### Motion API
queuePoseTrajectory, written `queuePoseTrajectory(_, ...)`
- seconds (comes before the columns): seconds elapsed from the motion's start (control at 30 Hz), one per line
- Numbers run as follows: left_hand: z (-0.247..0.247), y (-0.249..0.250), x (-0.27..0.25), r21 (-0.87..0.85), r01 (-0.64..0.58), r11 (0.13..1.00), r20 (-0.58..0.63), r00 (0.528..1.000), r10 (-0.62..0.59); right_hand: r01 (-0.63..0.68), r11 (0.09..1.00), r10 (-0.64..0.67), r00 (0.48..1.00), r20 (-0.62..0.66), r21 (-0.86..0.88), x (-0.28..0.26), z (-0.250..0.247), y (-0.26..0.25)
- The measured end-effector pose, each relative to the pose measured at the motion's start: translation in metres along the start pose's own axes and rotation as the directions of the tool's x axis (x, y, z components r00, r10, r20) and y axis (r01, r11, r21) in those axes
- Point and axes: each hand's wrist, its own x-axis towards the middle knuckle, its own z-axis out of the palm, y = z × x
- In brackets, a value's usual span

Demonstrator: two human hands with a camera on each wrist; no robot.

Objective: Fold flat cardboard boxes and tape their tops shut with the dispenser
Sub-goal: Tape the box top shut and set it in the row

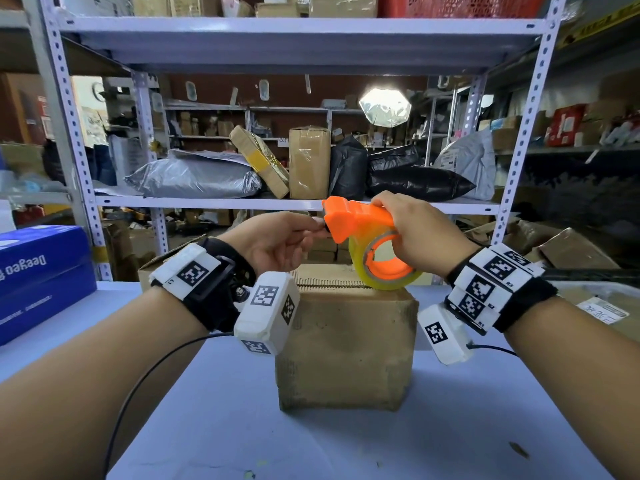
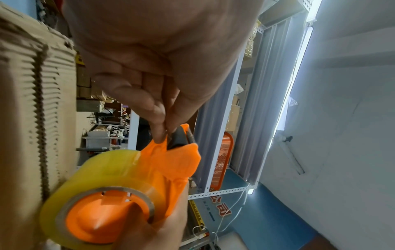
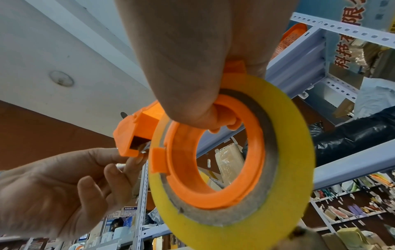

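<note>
A brown cardboard box [image 1: 346, 348] stands upright on the pale blue table [image 1: 242, 427], its top flaps folded in. Above its top my right hand [image 1: 412, 230] grips the orange tape dispenser [image 1: 360, 216] by its handle, with the yellowish tape roll [image 1: 384, 268] hanging over the box's back edge. My left hand [image 1: 287, 237] pinches at the dispenser's cutter end, thumb and forefinger pressed together there. The left wrist view shows those fingertips [image 2: 162, 133] at the orange nose [image 2: 175, 155]. In the right wrist view the roll [image 3: 278, 152] fills the frame and the left hand [image 3: 85, 182] nips the tape end.
A blue carton [image 1: 38, 275] sits on the table's left side. Another open cardboard box [image 1: 173, 258] stands behind my left wrist. A metal shelf rack [image 1: 277, 202] with parcels and bags rises right behind the table. More cardboard lies at the right [image 1: 571, 251].
</note>
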Motion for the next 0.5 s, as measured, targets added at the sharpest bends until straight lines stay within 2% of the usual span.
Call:
queuePoseTrajectory(0.2, -0.008, 0.013, -0.002, 0.004, -0.03, 1.0, -0.014, 0.999, 0.03, 0.016, 1.0, -0.016, 0.999, -0.028, -0.027, 0.001, -0.007, 0.0)
queuePoseTrajectory(0.37, -0.018, 0.026, -0.01, -0.016, -0.098, 0.995, 0.026, 0.995, 0.098, 0.033, 0.999, -0.034, 0.997, -0.073, -0.015, 0.006, -0.018, -0.002)
queuePoseTrajectory(0.5, -0.028, 0.035, -0.019, 0.003, -0.1, 0.995, 0.02, 0.995, 0.1, 0.024, 0.999, -0.028, 0.996, -0.082, -0.042, 0.007, -0.026, 0.001)
